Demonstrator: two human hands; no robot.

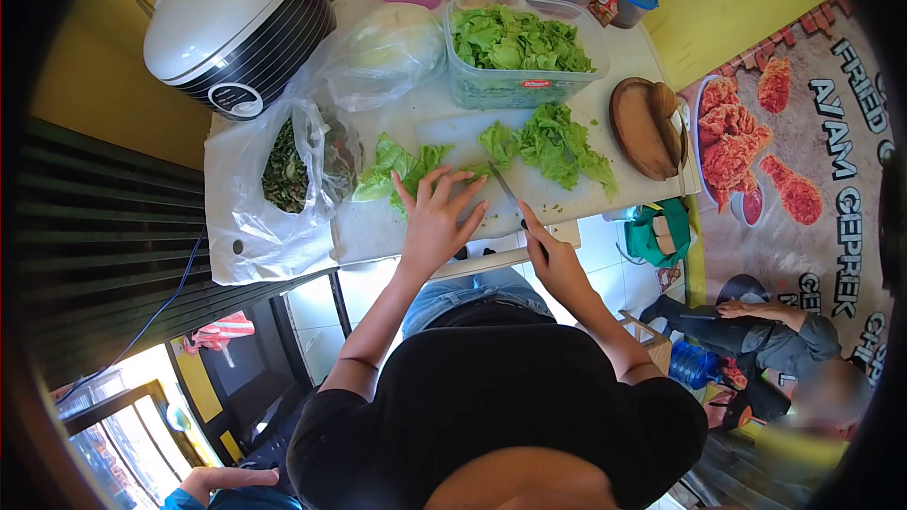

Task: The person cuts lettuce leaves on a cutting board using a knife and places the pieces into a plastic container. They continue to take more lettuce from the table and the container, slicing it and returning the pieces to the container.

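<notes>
My left hand (436,217) has its fingers spread, the tips resting by a green lettuce leaf (402,165) at the left of the white cutting board (453,126). The fingers touch the leaf's right edge. In my right hand (553,260) is a knife (504,187), gripped by its dark handle, its blade pointing up and left onto the board. Cut lettuce (562,151) lies in a loose heap just right of the blade tip. Small green scraps are scattered near the blade.
Behind the board stands a clear tub (491,93) of chopped lettuce. A plastic bag of greens (326,198), a bagged pale vegetable (392,42) and a rice cooker (227,28) are at left. A wooden mortar (638,127) sits at right. Another person (789,331) is at lower right.
</notes>
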